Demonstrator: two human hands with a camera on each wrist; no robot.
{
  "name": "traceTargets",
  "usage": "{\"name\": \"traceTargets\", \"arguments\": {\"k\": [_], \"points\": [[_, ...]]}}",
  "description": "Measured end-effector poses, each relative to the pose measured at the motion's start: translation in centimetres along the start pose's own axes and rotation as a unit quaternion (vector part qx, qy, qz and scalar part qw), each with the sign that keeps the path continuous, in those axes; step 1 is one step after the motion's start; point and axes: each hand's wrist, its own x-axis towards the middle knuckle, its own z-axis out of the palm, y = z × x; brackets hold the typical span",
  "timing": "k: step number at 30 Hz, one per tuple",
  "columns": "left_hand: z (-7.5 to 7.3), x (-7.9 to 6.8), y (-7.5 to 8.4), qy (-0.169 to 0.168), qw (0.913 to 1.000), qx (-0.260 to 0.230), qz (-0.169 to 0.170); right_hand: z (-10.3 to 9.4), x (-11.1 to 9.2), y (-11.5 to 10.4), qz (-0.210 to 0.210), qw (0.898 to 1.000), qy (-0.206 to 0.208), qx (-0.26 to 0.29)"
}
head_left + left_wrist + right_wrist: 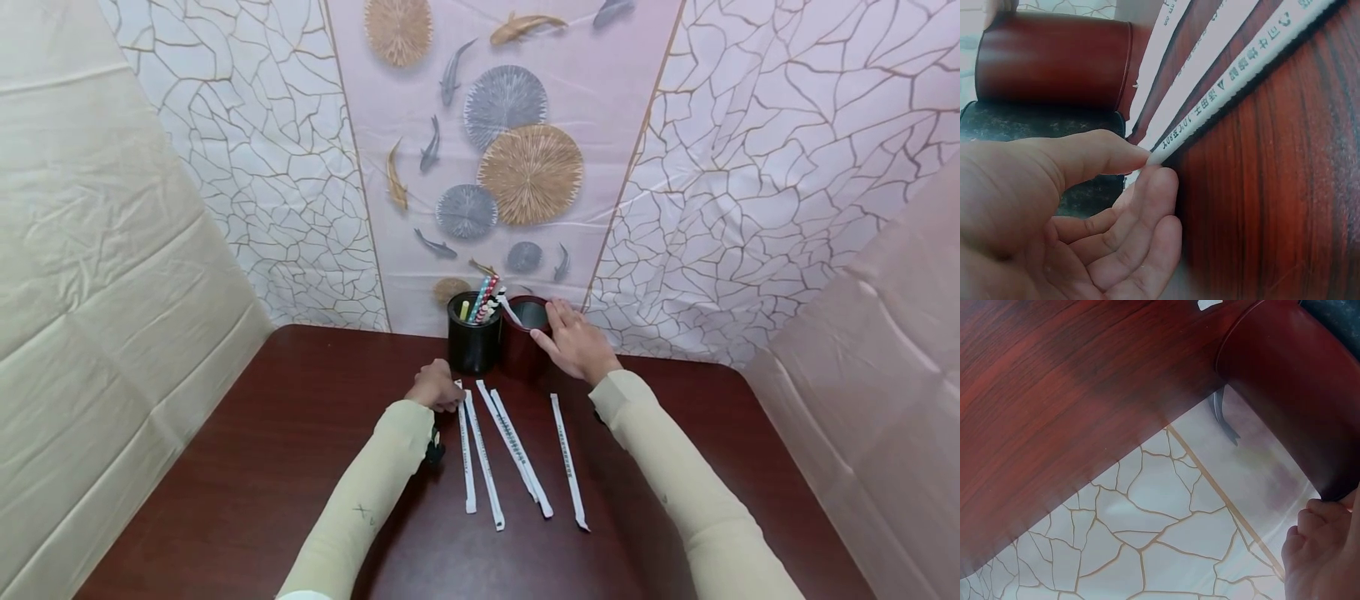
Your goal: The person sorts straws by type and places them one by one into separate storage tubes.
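Observation:
My left hand [437, 386] pinches the upper end of the leftmost paper-wrapped straw [1235, 87] between thumb and fingers, its other fingers loosely bent. More white-wrapped straws [566, 462] lie lengthwise on the table to the right of it. At the back, my right hand [577, 340] rests against the right side of a red-brown cup [1291, 381], its fingers extended at the rim and thumb spread toward the front. One white-wrapped straw [511, 311] leans inside that cup. Touching or nearly touching it on the left stands a black cup [474, 350] with colourful straws [483, 298] in it.
The dark red wooden table [247, 467] ends at a patterned backdrop [300, 208] just behind the cups. Beige cloth walls [112, 333] stand to both sides.

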Motion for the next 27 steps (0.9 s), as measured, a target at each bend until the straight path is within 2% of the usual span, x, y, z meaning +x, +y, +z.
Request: {"name": "traceTargets", "arguments": {"k": [2,5,7,9,12,14,23,27], "points": [[-0.4,-0.5,0.6,0.0,0.9999,-0.007,-0.016,0.0,0.0,0.0,0.001,1.0,0.0,-0.001],[0.1,1.9,-0.8,0.001,0.9999,-0.016,-0.005,0.0,0.0,-0.1,0.001,1.0,0.0,-0.003],[-0.2,2.1,-0.8,0.005,0.9997,-0.022,-0.004,0.0,0.0,-0.1,0.0,1.0,0.003,-0.003],[-0.5,1.5,-0.6,0.016,0.9997,-0.02,0.005,0.0,0.0,-0.1,0.0,1.0,0.003,-0.002],[-1.6,-1.6,0.8,0.032,0.9993,-0.019,0.009,0.0,-0.1,-0.2,0.001,1.0,0.002,0.0],[-1.9,-2.6,1.1,0.043,0.9987,-0.017,0.024,-0.1,-0.1,-0.2,0.002,1.0,0.0,0.001],[-3.2,-3.6,2.5,0.08,0.9954,0.011,0.052,-0.1,0.0,-0.2,0.003,1.0,-0.004,-0.002],[-4.1,-4.3,3.2,0.095,0.9922,0.023,0.077,-0.1,-0.1,-0.1,0.0,1.0,0.0,-0.004]]}}
